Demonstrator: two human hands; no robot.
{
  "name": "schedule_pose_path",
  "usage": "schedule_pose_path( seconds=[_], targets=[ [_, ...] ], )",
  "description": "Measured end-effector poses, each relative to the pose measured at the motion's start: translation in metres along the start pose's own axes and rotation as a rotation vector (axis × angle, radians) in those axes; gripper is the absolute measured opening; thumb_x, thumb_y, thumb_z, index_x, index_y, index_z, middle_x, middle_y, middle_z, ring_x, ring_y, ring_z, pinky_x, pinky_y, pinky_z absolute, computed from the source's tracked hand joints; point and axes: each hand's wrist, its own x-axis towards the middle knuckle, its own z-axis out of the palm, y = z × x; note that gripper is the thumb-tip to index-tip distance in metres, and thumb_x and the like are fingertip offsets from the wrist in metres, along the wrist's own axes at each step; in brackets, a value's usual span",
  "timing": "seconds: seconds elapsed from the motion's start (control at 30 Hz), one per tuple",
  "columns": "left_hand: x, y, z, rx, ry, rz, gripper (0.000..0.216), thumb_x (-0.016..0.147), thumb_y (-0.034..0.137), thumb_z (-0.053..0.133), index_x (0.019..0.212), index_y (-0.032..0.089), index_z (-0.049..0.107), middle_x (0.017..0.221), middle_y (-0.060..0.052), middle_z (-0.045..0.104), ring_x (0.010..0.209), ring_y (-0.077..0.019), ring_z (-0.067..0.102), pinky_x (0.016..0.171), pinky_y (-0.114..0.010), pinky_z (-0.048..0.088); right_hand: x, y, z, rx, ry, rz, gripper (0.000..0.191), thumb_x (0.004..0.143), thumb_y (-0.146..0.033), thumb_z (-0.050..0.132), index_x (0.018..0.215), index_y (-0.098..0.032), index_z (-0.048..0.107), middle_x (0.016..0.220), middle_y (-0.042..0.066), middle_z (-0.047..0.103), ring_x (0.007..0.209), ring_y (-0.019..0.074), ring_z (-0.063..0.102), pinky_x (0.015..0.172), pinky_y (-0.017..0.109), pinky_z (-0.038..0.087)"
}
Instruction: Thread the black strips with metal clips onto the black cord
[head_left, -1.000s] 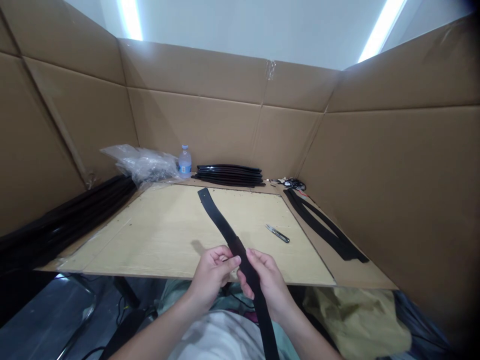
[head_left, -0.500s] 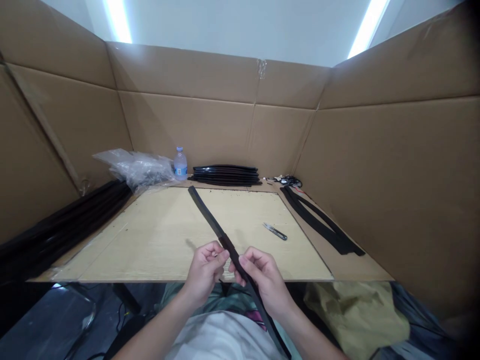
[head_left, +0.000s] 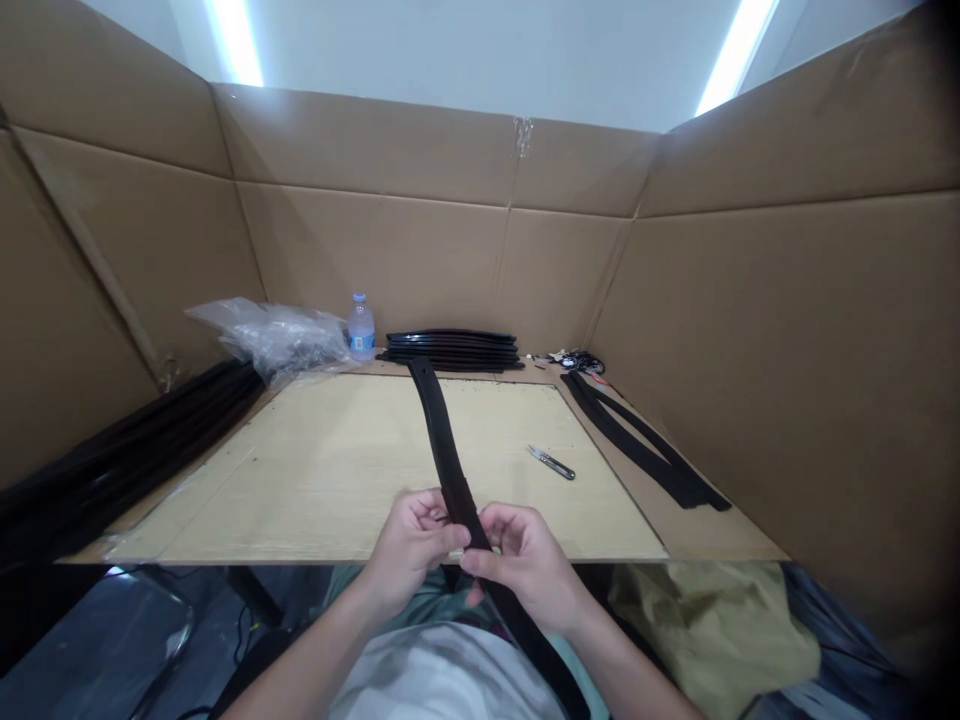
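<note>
Long black flexible strip (head_left: 441, 430), flat-faced with a small hole near its far tip, runs between my two hands, slanting from above the pale yellowish board-topped surface (head_left: 337, 460) down across my lap to the bottom of the view. My left hand (head_left: 415, 545) is closed on its left edge, thumb pressed on top and fingers curled beneath; my right hand (head_left: 529, 565) pinches it from the other side, thumb lying across the upper face. Half a second ago I had it turned nearly edge-on, looking thin, with the far tip further left; now its broad face is towards me and that tip has swung right, just under the stack of glossy black strips (head_left: 451, 350) as I see it. My right thumb has also slid lower and further over the strip, and both my hands sit slightly lower. Around them nothing has shifted: the small dark metal thread snips (head_left: 551, 462) lie to the right on the board, the pair of curved matt black strips (head_left: 645, 450) beyond them by the right edge, the clear plastic bottle with a blue label (head_left: 361, 328) beside the crumpled transparent plastic bag (head_left: 292, 340) at the back left.
</note>
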Motion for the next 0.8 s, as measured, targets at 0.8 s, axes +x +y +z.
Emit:
schedule_pose_path(
  seconds=[0.8],
  targets=[
    [0.001, 0.002, 0.005, -0.001, 0.038, -0.088, 0.032, 0.072, 0.036, 0.072, 0.066, 0.012, 0.051, 0.045, 0.009, 0.030, 0.037, -0.0013, 0.019, 0.039, -0.019, 0.008, 0.002, 0.012, 0.008, 0.026, 0.121, -0.011, 0.033, 0.090, -0.044, 0.049, 0.072, -0.017, 0.044, 0.052, 0.001, 0.061, 0.030, 0.0076, 0.047, 0.027, 0.015, 0.031]
  ],
)
